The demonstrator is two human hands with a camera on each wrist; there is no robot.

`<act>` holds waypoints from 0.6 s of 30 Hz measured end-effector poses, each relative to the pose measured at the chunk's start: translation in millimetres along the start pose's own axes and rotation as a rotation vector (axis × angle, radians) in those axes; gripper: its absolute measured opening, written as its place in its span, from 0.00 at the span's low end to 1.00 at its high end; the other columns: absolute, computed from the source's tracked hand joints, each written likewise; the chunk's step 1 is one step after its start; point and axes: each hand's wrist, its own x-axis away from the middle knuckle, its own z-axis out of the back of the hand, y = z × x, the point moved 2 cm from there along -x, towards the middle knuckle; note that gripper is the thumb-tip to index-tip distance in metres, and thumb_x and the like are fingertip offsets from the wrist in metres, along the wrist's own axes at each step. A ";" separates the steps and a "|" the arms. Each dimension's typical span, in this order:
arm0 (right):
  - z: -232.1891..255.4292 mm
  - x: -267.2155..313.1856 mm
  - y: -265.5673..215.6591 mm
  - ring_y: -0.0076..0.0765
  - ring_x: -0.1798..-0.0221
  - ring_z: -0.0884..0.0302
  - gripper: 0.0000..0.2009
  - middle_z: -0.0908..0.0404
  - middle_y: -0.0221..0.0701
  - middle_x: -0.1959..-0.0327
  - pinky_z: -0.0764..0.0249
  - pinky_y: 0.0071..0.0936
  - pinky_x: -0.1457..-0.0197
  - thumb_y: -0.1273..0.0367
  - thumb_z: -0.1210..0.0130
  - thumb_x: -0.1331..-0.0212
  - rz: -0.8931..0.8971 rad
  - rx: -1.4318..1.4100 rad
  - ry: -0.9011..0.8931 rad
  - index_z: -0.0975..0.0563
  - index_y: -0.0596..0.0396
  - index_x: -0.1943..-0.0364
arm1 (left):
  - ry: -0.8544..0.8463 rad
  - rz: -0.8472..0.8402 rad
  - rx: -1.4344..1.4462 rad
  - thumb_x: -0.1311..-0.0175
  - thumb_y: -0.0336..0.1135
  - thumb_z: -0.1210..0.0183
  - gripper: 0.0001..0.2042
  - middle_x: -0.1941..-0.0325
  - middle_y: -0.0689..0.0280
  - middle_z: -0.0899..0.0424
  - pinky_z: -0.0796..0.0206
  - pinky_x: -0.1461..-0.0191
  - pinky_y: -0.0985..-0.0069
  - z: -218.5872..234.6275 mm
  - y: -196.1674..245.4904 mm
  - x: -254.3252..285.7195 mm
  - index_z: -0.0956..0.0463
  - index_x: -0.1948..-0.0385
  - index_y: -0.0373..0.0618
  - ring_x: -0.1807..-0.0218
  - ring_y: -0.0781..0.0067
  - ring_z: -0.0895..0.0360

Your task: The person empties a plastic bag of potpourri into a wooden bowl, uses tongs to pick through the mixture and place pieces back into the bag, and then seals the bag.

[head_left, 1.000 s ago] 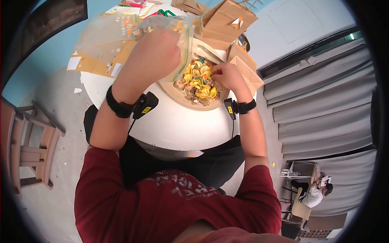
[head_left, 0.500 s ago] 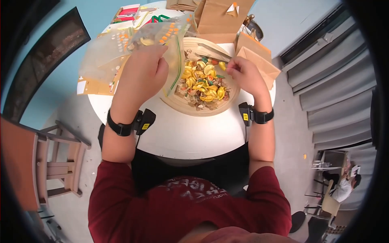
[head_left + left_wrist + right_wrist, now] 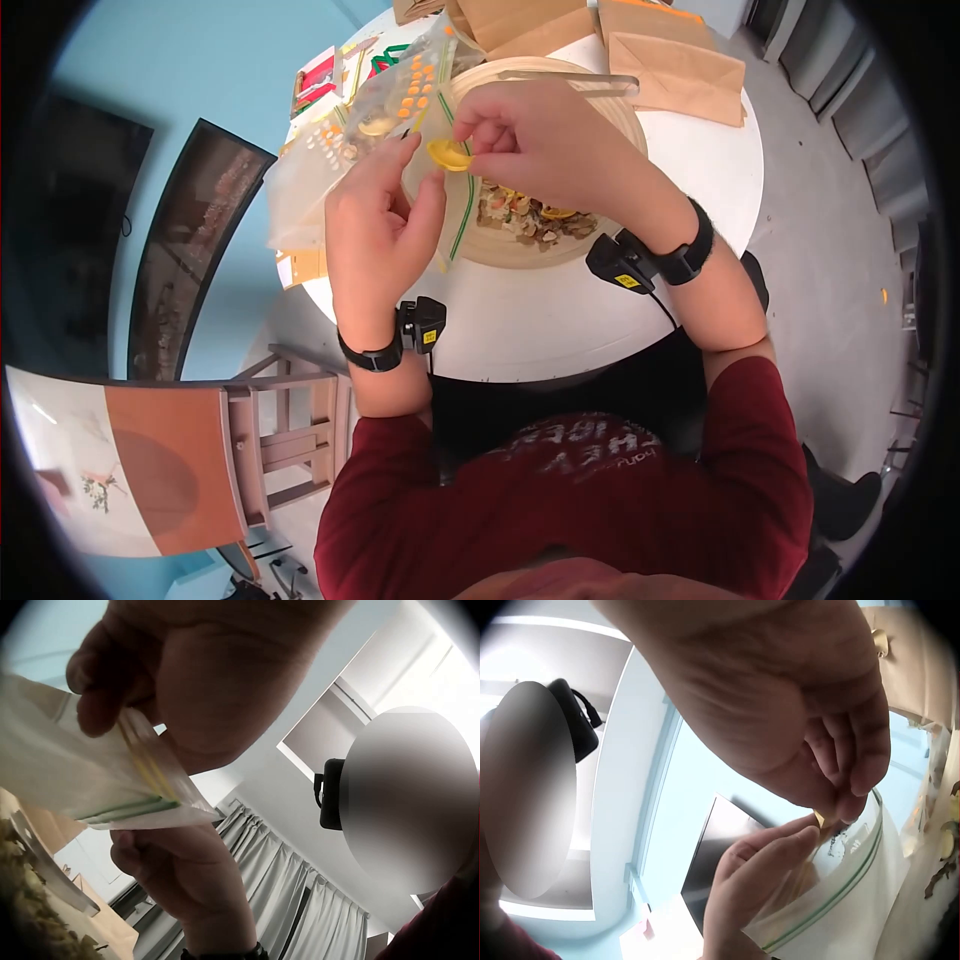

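Note:
In the head view my right hand (image 3: pixel 545 150) pinches a curved yellow piece (image 3: pixel 450 155) between thumb and fingers, over the mouth of a clear zip bag (image 3: pixel 457 215). My left hand (image 3: pixel 380 215) pinches the bag's edge, which the left wrist view shows between thumb and fingers. The bag's zip strip (image 3: pixel 142 806) is parted. Below and to the right, a round wooden tray (image 3: pixel 625 120) bears a dried mix (image 3: pixel 530 220) of brown bits and yellow pieces, partly hidden by my right hand and forearm.
Metal tongs (image 3: pixel 590 85) lie across the tray's far side. Brown paper bags (image 3: pixel 675 75) stand behind it to the right. Red and green items (image 3: pixel 385 60) lie at the table's far left. A wooden chair (image 3: pixel 290 440) stands left of the white table (image 3: pixel 530 330).
My right hand has moved left from the tray to the bag's mouth with the yellow piece. My left hand stays at the bag's edge. The head view has shifted.

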 end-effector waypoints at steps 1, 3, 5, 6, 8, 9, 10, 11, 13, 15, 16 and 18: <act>-1.3 -0.9 3.2 0.22 0.67 0.18 0.08 0.16 0.29 0.70 0.22 0.21 0.60 0.76 0.35 0.41 -0.002 0.007 0.006 0.19 0.62 0.59 | 0.020 -0.013 0.006 0.40 0.26 0.36 0.17 0.75 0.59 0.20 0.38 0.75 0.75 -1.3 -0.6 1.0 0.17 0.49 0.33 0.83 0.75 0.30; -0.7 -2.0 6.9 0.22 0.67 0.18 0.09 0.14 0.30 0.70 0.22 0.21 0.61 0.75 0.34 0.41 0.034 0.030 0.049 0.17 0.62 0.58 | 0.047 -0.016 -0.008 0.40 0.25 0.37 0.17 0.74 0.58 0.20 0.37 0.74 0.75 -0.3 0.6 1.5 0.17 0.49 0.32 0.82 0.75 0.30; 3.1 -1.7 8.0 0.20 0.67 0.17 0.10 0.13 0.30 0.69 0.22 0.20 0.62 0.75 0.34 0.42 0.115 0.058 0.123 0.16 0.62 0.57 | 0.066 0.005 -0.051 0.40 0.24 0.40 0.17 0.72 0.56 0.18 0.35 0.73 0.75 5.6 4.5 0.9 0.18 0.48 0.31 0.81 0.74 0.28; 7.7 -0.5 4.3 0.22 0.68 0.17 0.08 0.13 0.30 0.70 0.22 0.20 0.63 0.74 0.34 0.42 0.116 0.029 0.175 0.15 0.61 0.59 | 0.083 0.014 -0.026 0.40 0.23 0.41 0.17 0.71 0.55 0.18 0.34 0.73 0.75 6.7 2.8 0.5 0.18 0.48 0.31 0.81 0.73 0.27; 19.4 3.1 -9.2 0.24 0.71 0.18 0.04 0.13 0.31 0.71 0.22 0.21 0.65 0.73 0.35 0.41 0.125 -0.030 0.280 0.13 0.58 0.65 | 0.121 0.026 0.020 0.39 0.23 0.42 0.18 0.69 0.53 0.17 0.32 0.72 0.74 8.0 -0.9 -1.3 0.18 0.47 0.30 0.80 0.72 0.26; 21.6 4.9 -13.1 0.22 0.70 0.18 0.03 0.13 0.29 0.71 0.22 0.20 0.64 0.74 0.34 0.40 0.185 -0.097 0.387 0.13 0.58 0.64 | 0.135 0.044 0.022 0.39 0.23 0.43 0.18 0.69 0.53 0.16 0.31 0.71 0.73 8.9 0.1 -0.1 0.18 0.47 0.30 0.79 0.71 0.25; 23.5 7.3 -16.7 0.20 0.69 0.18 0.03 0.13 0.27 0.70 0.23 0.18 0.64 0.75 0.34 0.40 0.243 -0.165 0.497 0.13 0.58 0.64 | 0.148 0.060 0.024 0.39 0.23 0.43 0.18 0.69 0.52 0.16 0.31 0.71 0.73 9.6 2.1 0.9 0.18 0.47 0.30 0.79 0.71 0.24; 25.7 10.6 -20.4 0.17 0.68 0.18 0.03 0.13 0.26 0.70 0.23 0.17 0.63 0.75 0.34 0.39 0.301 -0.235 0.606 0.13 0.59 0.63 | 0.160 0.076 0.026 0.39 0.22 0.44 0.18 0.68 0.52 0.16 0.30 0.70 0.73 10.8 4.1 1.6 0.18 0.47 0.29 0.78 0.70 0.23; 29.5 18.4 -31.5 0.16 0.66 0.18 0.05 0.13 0.27 0.65 0.23 0.14 0.61 0.78 0.36 0.35 0.428 -0.378 0.675 0.15 0.60 0.58 | 0.155 0.074 -0.035 0.39 0.23 0.44 0.18 0.69 0.51 0.16 0.30 0.70 0.72 14.7 10.1 4.1 0.18 0.47 0.29 0.78 0.69 0.23; 29.6 21.2 -41.1 0.14 0.63 0.18 0.03 0.13 0.24 0.66 0.21 0.14 0.57 0.78 0.34 0.37 0.579 -0.568 0.765 0.15 0.60 0.61 | 0.148 0.068 -0.087 0.39 0.23 0.45 0.18 0.69 0.50 0.15 0.29 0.69 0.71 19.3 18.2 2.2 0.17 0.47 0.29 0.77 0.68 0.22; 27.3 22.8 -41.2 0.19 0.65 0.17 0.04 0.13 0.26 0.68 0.22 0.18 0.59 0.77 0.34 0.38 0.549 -0.551 0.778 0.16 0.59 0.61 | 0.143 0.066 -0.105 0.39 0.23 0.45 0.18 0.69 0.50 0.15 0.29 0.69 0.71 22.0 24.2 -0.2 0.17 0.47 0.29 0.77 0.67 0.21; 13.0 18.4 -36.8 0.27 0.67 0.16 0.06 0.14 0.29 0.69 0.22 0.24 0.61 0.75 0.35 0.39 0.506 -0.254 0.681 0.15 0.57 0.60 | 0.129 0.081 -0.149 0.40 0.23 0.46 0.19 0.69 0.49 0.14 0.29 0.69 0.71 26.9 33.9 -5.4 0.17 0.48 0.29 0.77 0.67 0.20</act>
